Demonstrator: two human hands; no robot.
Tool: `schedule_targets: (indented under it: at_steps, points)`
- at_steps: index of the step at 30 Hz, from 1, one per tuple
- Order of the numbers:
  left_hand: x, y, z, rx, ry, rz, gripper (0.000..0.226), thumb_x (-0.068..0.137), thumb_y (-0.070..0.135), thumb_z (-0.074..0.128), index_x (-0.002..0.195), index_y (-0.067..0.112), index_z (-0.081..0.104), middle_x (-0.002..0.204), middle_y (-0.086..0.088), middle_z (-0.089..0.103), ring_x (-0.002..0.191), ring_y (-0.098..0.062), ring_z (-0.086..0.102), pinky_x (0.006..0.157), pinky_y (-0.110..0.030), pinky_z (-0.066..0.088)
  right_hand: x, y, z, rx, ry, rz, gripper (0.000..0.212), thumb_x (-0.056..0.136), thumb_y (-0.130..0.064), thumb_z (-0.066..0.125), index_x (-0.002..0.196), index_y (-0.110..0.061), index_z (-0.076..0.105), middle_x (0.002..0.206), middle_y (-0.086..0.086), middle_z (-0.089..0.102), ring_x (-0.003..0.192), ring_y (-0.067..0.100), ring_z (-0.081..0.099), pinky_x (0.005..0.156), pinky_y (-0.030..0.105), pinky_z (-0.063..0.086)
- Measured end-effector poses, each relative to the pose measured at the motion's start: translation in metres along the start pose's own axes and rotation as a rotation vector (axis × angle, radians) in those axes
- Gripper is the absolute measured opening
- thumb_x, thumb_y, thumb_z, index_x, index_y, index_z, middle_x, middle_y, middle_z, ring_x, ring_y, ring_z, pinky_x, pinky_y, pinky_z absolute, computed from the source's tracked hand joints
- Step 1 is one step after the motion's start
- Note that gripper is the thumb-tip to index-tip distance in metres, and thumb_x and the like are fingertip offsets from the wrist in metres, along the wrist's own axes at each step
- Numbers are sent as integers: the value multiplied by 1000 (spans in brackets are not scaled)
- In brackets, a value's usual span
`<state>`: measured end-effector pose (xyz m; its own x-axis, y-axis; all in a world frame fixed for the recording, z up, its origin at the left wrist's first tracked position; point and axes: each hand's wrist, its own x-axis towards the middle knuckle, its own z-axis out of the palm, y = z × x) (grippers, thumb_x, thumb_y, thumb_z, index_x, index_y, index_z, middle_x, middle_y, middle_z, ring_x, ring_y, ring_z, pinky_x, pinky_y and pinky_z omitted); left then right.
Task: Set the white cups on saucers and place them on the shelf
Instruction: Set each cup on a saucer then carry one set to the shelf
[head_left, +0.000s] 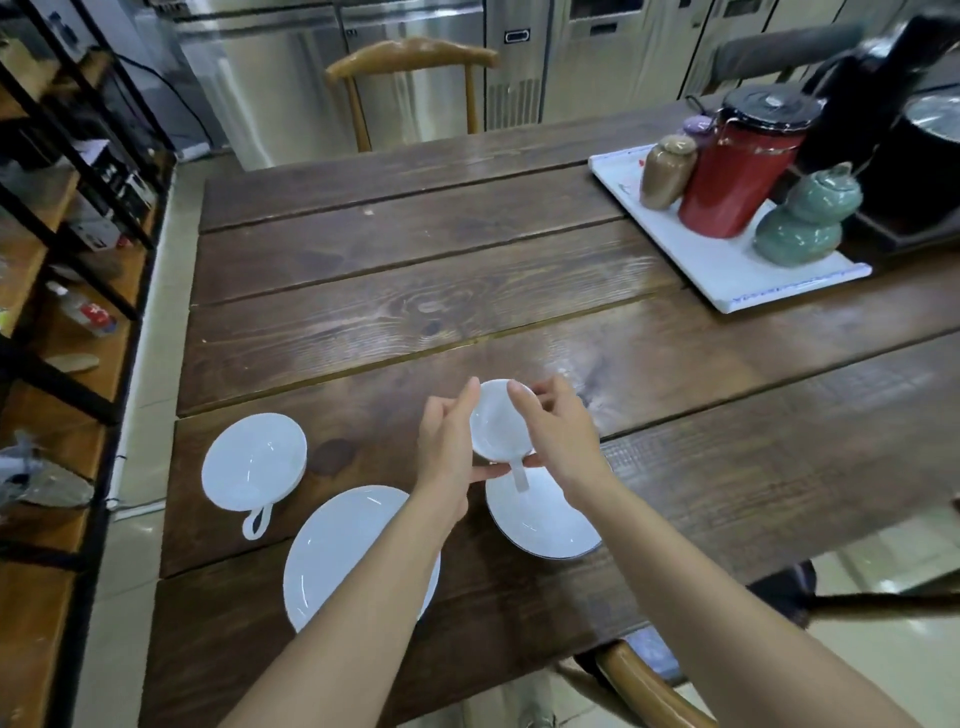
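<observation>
A white cup (500, 423) is held above the wooden table (415, 291), its handle pointing toward me. My left hand (445, 447) grips its left side and my right hand (558, 431) grips its right rim. Just below and nearer to me lies a white saucer (545, 522), partly under the cup's handle. A second white cup (253, 460) stands on the table to the left, handle toward me. A larger white saucer (337, 551) lies near the front edge, partly hidden by my left forearm.
A metal-and-wood shelf (67, 291) with clutter stands at the left. A white tray (727, 270) at the right back carries a red pot (737, 176), a green gourd jar (805, 218) and a brown jar (667, 171). Wooden chairs stand behind and in front of the table.
</observation>
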<state>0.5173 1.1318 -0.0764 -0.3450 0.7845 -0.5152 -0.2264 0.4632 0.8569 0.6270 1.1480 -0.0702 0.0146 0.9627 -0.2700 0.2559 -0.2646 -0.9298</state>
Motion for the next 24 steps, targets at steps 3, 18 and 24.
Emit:
schedule_targets:
  at_steps: [3, 18, 24]
  points:
    - [-11, -10, 16, 21, -69, -42, 25, 86, 48, 56, 85, 23, 50, 101, -4, 58, 92, -24, 60, 49, -34, 57, -9, 16, -19, 13, 51, 59, 27, 88, -43, 52, 96, -17, 51, 91, -4, 55, 86, 13, 58, 63, 40, 59]
    - [-24, -36, 34, 122, -132, -120, 31, 83, 46, 59, 87, 16, 51, 99, -3, 56, 94, -29, 61, 51, -38, 58, -23, 54, -38, 4, 106, 167, 34, 89, -42, 50, 106, -12, 51, 91, -5, 52, 81, 7, 56, 48, 27, 53]
    - [-22, -39, 31, 157, -118, -103, 23, 85, 46, 56, 86, 23, 53, 97, 4, 51, 95, -22, 54, 63, -45, 60, -21, 56, -40, -66, 97, 223, 35, 89, -46, 47, 104, -14, 52, 93, -5, 54, 83, 11, 55, 56, 34, 55]
